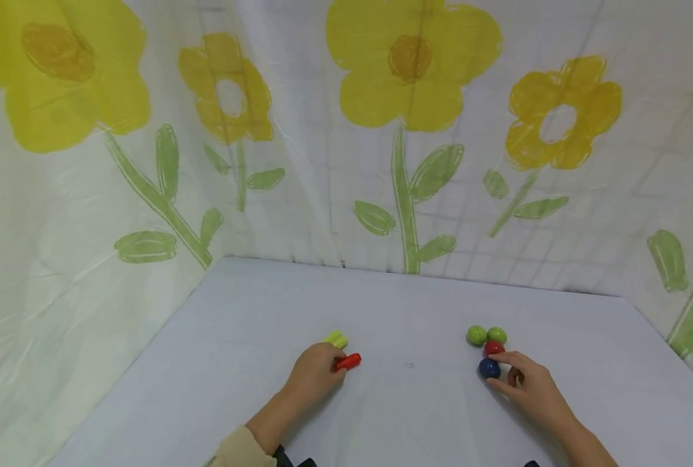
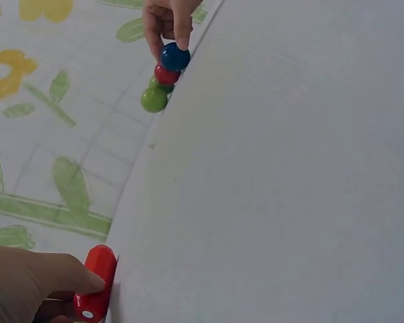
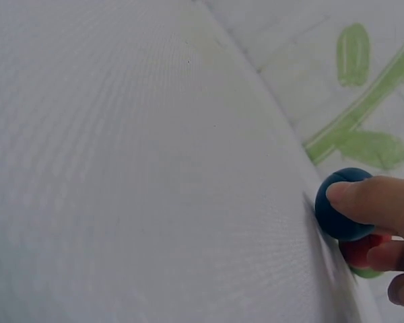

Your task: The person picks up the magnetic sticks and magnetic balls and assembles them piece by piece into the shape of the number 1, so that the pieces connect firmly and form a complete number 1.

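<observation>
My left hand pinches a short red cylinder between thumb and fingers, low over the table. In the left wrist view the red cylinder shows a small white dot on its end. Just behind that hand lie yellow-green sticks, partly covered by it. On the right side, my right hand holds a dark blue ball, thumb in front and a finger behind. Its index finger is near a red ball. Two green balls, one on the left and one on the right, sit behind the red one.
A white table spreads under both hands. Behind it and at the sides hangs a white curtain printed with yellow flowers. A small faint mark shows on the table between the hands.
</observation>
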### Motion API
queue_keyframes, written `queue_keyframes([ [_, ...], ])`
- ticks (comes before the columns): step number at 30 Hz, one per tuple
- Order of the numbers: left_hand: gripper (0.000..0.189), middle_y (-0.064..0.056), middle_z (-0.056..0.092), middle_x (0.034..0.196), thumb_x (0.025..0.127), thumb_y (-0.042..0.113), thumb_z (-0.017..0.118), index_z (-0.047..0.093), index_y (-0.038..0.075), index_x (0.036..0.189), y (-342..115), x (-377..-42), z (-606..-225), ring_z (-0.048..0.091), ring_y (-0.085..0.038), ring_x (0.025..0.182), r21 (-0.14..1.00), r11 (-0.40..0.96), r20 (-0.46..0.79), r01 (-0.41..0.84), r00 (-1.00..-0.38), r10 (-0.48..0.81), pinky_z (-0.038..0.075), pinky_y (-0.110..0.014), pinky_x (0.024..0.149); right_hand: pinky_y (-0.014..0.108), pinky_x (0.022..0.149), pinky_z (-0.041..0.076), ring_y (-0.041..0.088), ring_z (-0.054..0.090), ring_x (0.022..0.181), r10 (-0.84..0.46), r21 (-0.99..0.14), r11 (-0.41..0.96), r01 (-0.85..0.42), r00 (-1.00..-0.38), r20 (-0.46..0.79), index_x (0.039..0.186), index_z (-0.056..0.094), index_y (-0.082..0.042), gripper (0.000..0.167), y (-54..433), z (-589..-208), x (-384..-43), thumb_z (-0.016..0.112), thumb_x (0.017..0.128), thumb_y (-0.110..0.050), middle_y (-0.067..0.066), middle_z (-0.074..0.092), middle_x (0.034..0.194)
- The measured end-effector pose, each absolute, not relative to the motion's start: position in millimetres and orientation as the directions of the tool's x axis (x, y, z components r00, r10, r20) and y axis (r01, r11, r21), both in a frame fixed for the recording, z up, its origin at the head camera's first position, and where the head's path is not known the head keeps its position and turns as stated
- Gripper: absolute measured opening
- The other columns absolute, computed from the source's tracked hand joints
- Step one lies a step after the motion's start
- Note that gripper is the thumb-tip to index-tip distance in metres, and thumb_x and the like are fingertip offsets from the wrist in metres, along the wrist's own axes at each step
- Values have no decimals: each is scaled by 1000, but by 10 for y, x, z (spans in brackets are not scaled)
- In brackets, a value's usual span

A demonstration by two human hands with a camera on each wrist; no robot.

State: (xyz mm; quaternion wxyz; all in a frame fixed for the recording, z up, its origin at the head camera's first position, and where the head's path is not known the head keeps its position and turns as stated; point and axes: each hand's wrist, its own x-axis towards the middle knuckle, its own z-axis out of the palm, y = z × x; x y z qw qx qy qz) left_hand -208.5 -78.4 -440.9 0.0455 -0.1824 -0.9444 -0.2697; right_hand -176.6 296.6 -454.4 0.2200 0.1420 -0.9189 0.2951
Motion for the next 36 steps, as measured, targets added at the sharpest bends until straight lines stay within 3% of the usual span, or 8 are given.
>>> queue_keyframes([
  [8,9,3,60,70,73,9,74,70,7,80,-691,-2135,-4423,45,-8,65,426,817,234,388,-920,315,37,-20,56,18,49,35,-5,39,58,-145,-490,779,-392,-872,467,100,66,-4,38,2955,-4526,-1759,81,66,-5,-4,58,81],
  [17,7,1,59,68,73,6,72,68,5,78,-617,-2127,-4365,47,-10,62,425,820,211,382,-923,321,39,-22,56,17,48,36,-6,39,59,-206,-479,756,-445,-857,472,99,67,-2,36,2878,-4530,-1777,80,65,-3,-3,58,81],
  [25,15,-5,64,82,78,8,70,68,0,90,-556,-2100,-4323,52,-12,71,578,741,126,342,-934,333,44,-25,61,17,49,35,-5,40,59,-235,-504,730,-462,-862,449,98,67,-4,34,2760,-4497,-1805,80,67,-6,-8,52,70],
  [36,21,-5,62,81,80,12,71,65,-1,95,-433,-2131,-4275,54,-14,72,827,551,-104,115,-931,350,47,-25,61,18,51,39,-4,41,59,-211,-575,727,-374,-919,332,103,67,-4,33,2615,-4491,-1882,77,73,-11,-6,56,75],
])
